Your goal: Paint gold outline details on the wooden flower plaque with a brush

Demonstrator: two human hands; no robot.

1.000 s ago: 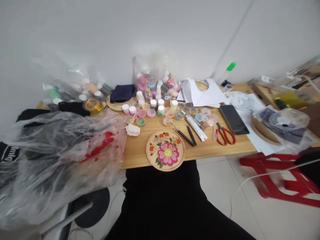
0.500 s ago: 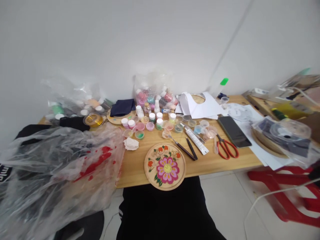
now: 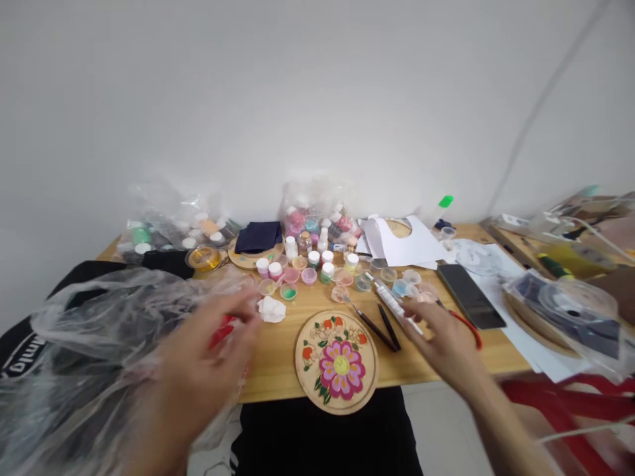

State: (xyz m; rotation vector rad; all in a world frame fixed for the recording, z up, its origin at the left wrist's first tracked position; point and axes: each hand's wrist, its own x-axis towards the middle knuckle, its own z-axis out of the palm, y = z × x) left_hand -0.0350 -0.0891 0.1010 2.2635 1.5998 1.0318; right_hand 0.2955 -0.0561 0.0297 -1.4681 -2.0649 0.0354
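My left hand point(image 3: 208, 363), blurred by motion, hovers over the plastic sheet with thumb and fingers apart and nothing seen in it. My right hand point(image 3: 439, 334), also open, is over the white tube point(image 3: 389, 297) and hides most of the red-handled scissors point(image 3: 469, 325); whether it touches them I cannot tell. Between the hands, a round wooden plaque point(image 3: 307, 387) painted with a pink flower and orange fruits lies over the table's front edge. A dark-handled metal-tipped tool point(image 3: 372, 326) and a black pen-like stick point(image 3: 389, 326) lie behind it.
Small paint cups point(image 3: 288, 291) and white-lidded jars point(image 3: 313, 259) crowd the table's middle, near crumpled tissue point(image 3: 271, 309). A phone point(image 3: 471, 297) lies right. Clear plastic sheeting point(image 3: 99, 344) covers the left. Bagged jars point(image 3: 317, 211) stand along the wall.
Both hands have come into view, the left over the plastic sheet and the right over the tube and scissors. The camera view has shifted, so the table sits lower.
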